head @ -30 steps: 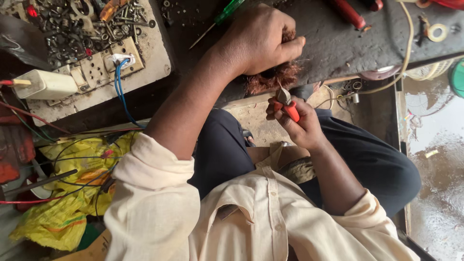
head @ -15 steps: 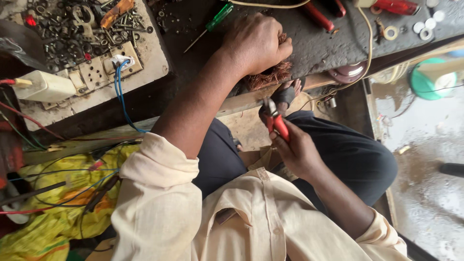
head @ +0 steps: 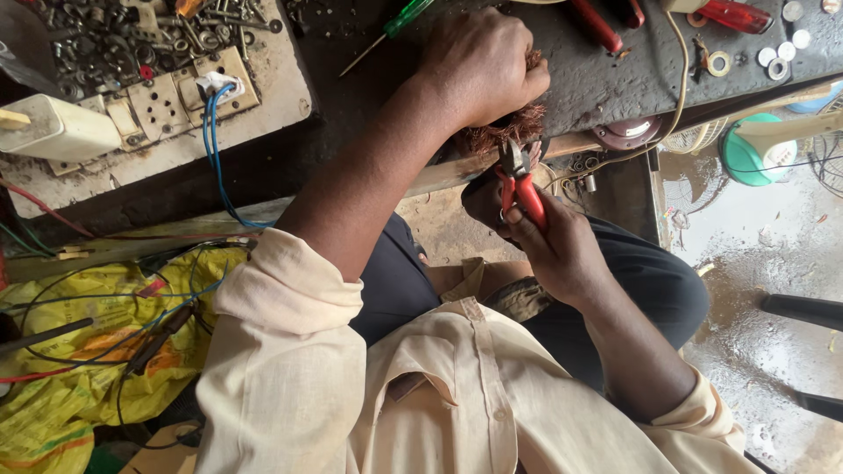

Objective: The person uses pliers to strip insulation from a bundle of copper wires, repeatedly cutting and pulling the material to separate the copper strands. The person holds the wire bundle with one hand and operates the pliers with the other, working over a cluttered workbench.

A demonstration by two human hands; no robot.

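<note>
head view, only one. landmark is the dark grimy workbench top (head: 615, 79). left hand (head: 483, 66) sits at the near edge of the workbench top, fingers curled shut around a bundle of reddish-brown copper winding wire (head: 500, 136), which pokes out below the fist right at that edge. right hand (head: 558, 250) is just below the workbench edge, over the lap, fingers wrapped closed on the red-handled metal cutting pliers (head: 522, 180); the plier tip points up at the copper bundle, touching or just short of it, can't tell which. plier jaws look nearly closed.

further back on the workbench top: green-handled screwdriver (head: 391, 31) just left of the left hand, red-handled tools (head: 597, 22) to its right, small round washers (head: 777, 57) near the right end. a round dark metal cap (head: 628, 133) hangs at the bench edge right of the pliers.

left of the workbench top: cream socket board with a blue cable (head: 211, 118) plugged in, pile of loose nuts and bolts (head: 97, 35) behind it. below that, a crumpled yellow plastic sack (head: 79, 351) with black wires over it. wet concrete floor (head: 755, 281) off the right end.
</note>
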